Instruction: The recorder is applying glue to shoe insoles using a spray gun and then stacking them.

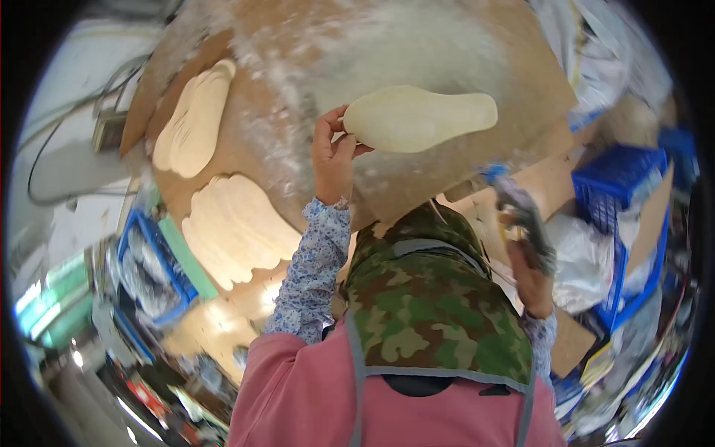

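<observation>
My left hand [335, 153] pinches the wide end of a cream shoe insole [421, 119] between thumb and fingers. The insole is held flat above the brown board, its narrow end pointing right. My right hand [530, 279], off to the right beside the apron, is closed around a grey spray gun [525, 220] with a blue tip. Motion blurs the gun and the fingers on it. A fanned stack of insoles [190, 119] lies on the board's left part. Another fanned row of insoles [238, 223] rests nearer me, left of my forearm.
The brown board [290, 182] carries whitish residue over its middle. At the left stands a blue crate [160, 268] with plastic bags in it. Blue baskets [622, 182] and a white plastic bag [585, 261] are at the right. A dark cable [52, 141] hangs at the far left.
</observation>
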Available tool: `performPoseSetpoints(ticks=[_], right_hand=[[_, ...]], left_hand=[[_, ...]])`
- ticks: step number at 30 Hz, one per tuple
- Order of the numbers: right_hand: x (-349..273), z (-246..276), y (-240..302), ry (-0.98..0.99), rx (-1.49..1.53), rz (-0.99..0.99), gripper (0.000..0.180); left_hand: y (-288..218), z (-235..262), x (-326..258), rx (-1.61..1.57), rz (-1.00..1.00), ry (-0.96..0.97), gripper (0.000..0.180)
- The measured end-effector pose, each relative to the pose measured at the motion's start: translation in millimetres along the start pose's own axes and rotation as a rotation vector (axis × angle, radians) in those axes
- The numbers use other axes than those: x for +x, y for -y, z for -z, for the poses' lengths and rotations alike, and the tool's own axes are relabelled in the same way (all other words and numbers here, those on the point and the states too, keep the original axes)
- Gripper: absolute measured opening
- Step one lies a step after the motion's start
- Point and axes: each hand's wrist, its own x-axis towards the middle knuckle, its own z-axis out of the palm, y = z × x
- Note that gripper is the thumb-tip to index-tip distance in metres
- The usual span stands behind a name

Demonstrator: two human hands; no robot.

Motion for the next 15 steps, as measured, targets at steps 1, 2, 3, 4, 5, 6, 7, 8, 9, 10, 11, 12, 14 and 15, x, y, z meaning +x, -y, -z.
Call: performPoseSetpoints(ticks=[1, 2, 3, 4, 5, 6, 7, 8, 9, 10, 11, 12, 14, 15], right_hand=[[-0.1, -1.7, -15.1, -0.166, 0.038, 0.292, 0.022], [-6.4, 4.1, -18.2, -0.181, 0.102, 0.118, 0.020], [-4.1, 14.2, -43.8, -0.207, 0.045, 0.169, 0.019], [1.0, 14.9, -50.9, -0.249, 0.012, 0.206, 0.017], [9.0, 14.2, -51.7, -0.225, 0.011, 0.191, 0.017], [14.5, 11.5, -47.2, -0.210, 0.005, 0.175, 0.016], [20.9, 7.5, -37.7, -0.176, -0.002, 0.187, 0.016], [25.6, -4.1, -21.2, -0.115, 0.003, 0.209, 0.016], [28.2, -10.3, -11.0, -0.067, -0.005, 0.223, 0.016], [30.9, -13.2, -8.5, -0.049, -0.014, 0.232, 0.016], [35.0, -17.6, -9.6, 0.010, -0.016, 0.227, 0.014], [39.4, -20.7, -10.2, 0.064, -0.019, 0.221, 0.013], [47.9, -27.4, -1.4, 0.127, -0.147, 0.286, 0.012], [48.7, -35.0, 7.0, 0.157, -0.129, 0.288, 0.012]], left_hand=[[-20.1, 10.8, -5.6, -0.073, -0.058, -0.008, 0.037], [-37.7, 28.4, -11.2, -0.054, -0.068, -0.066, 0.037], [-58.1, 49.6, -17.6, -0.033, -0.099, -0.080, 0.035], [-76.2, 71.4, -24.3, -0.011, -0.125, -0.085, 0.034], [-94.0, 95.7, -31.7, 0.057, -0.138, -0.073, 0.034], [-111.1, 121.8, -39.8, 0.118, -0.146, -0.054, 0.035], [-122.4, 143.3, -51.7, 0.159, -0.098, -0.046, 0.035], [-137.0, 165.0, -62.8, 0.203, -0.050, -0.036, 0.036], [-151.5, 175.2, -69.7, 0.222, 0.036, -0.022, 0.037], [-155.5, 188.5, -74.1, 0.219, 0.036, -0.043, 0.037], [-156.5, 203.0, -73.6, 0.282, 0.118, 0.051, 0.037], [-154.8, 215.1, -69.0, 0.341, 0.199, 0.151, 0.038], [-117.0, 246.1, -59.6, 0.426, 0.214, 0.090, 0.039], [-102.4, 249.8, -50.3, 0.528, 0.254, 0.084, 0.038]])
